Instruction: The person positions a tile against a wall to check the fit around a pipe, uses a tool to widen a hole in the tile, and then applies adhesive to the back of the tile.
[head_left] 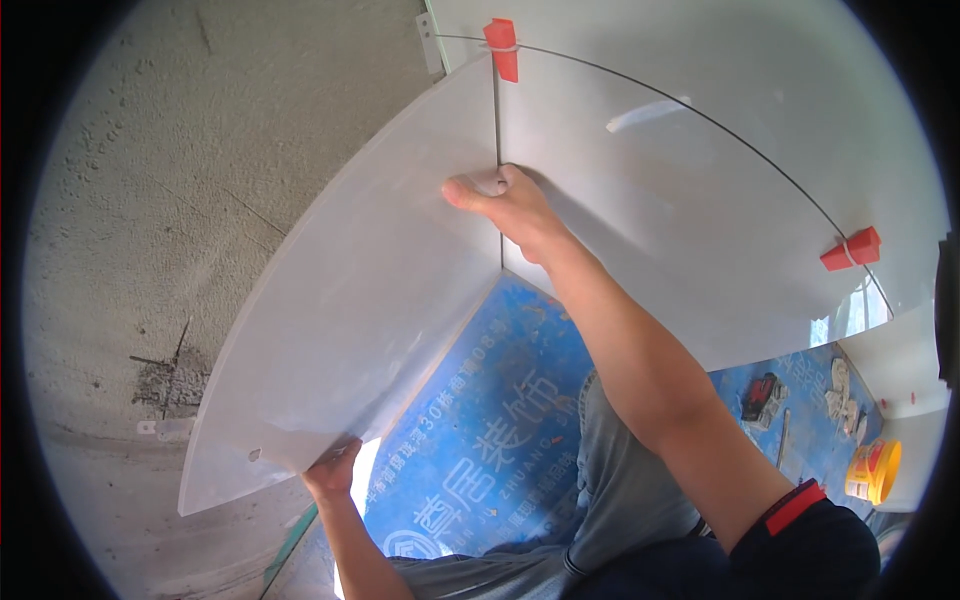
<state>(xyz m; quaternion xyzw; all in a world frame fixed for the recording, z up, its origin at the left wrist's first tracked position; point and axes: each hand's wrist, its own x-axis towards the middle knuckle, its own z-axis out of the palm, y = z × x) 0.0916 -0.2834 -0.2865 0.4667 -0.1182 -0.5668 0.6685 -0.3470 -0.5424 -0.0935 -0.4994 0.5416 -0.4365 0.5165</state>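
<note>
A large pale glossy wall tile stands at the left, in front of the bare concrete wall. My left hand is closed on its lower edge, with some fingers hidden by the tile. My right hand is at the tile's right edge by the dark vertical seam; its thumb lies across the face and its fingertips are partly hidden at the edge. Right of the seam is another pale tile. Red levelling wedges sit along its upper joint, one above the seam and one farther right.
Blue printed sheeting covers the floor. A yellow bucket, a red-and-black tool and some scraps are at the right. Rough concrete shows at the left, with a metal bracket near the tile's lower corner.
</note>
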